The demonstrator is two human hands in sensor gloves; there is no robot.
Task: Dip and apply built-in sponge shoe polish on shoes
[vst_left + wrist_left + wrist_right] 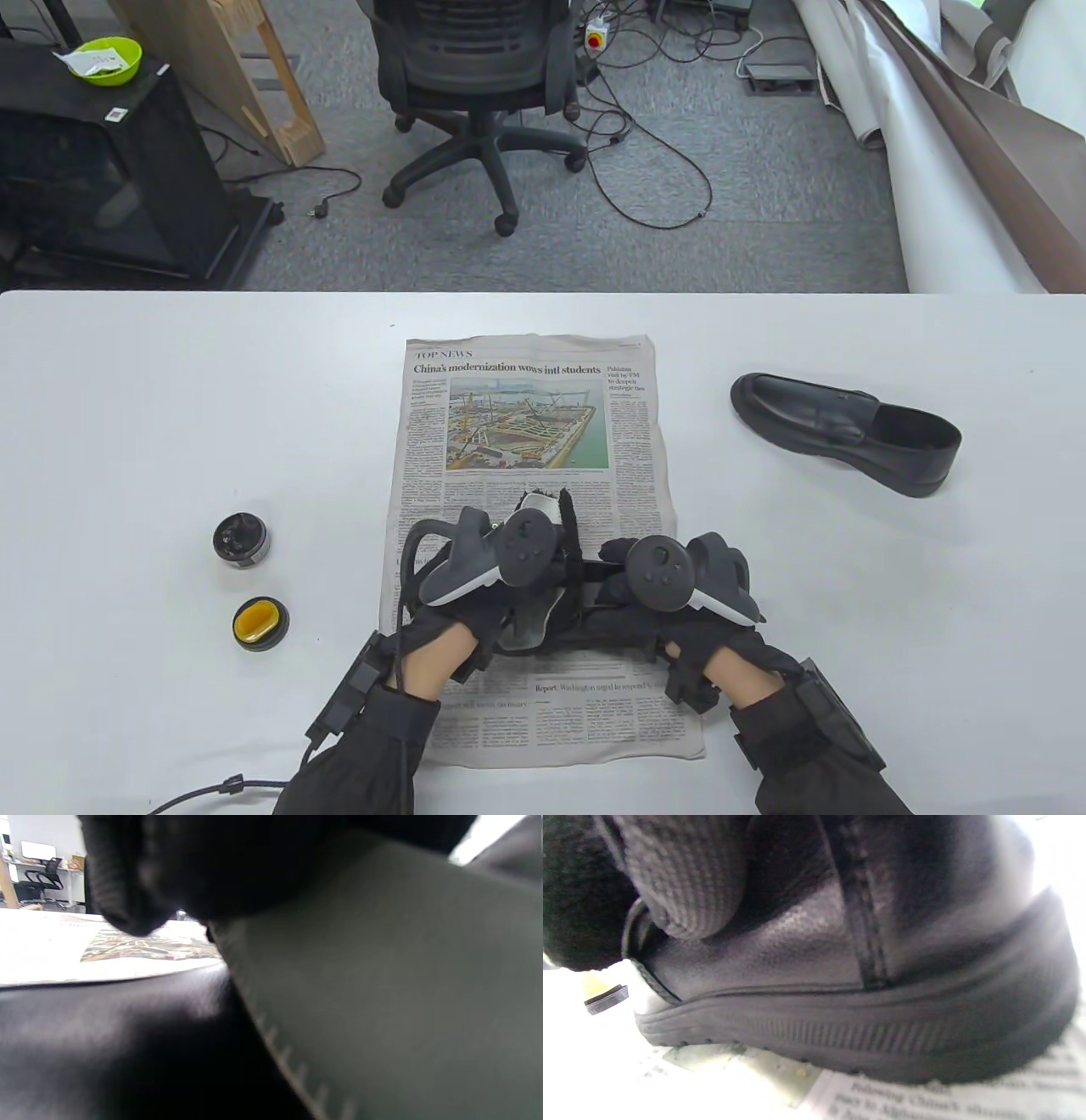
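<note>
Shoe of stiff, glossy black leather (840,955), probably slippery, lies on spread newspaper (526,407); both hands' fingers (683,874) curl around its body.

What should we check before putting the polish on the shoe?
1. Shoe on the newspaper: ok; shoe sole rests on the print.
2. Left hand and right hand on that shoe: ok.
3. Polish tin open: ok.
4. Sponge lid ready: not ok; it lies on the table, no hand holds it.
5. Second shoe waiting aside: ok.
</note>
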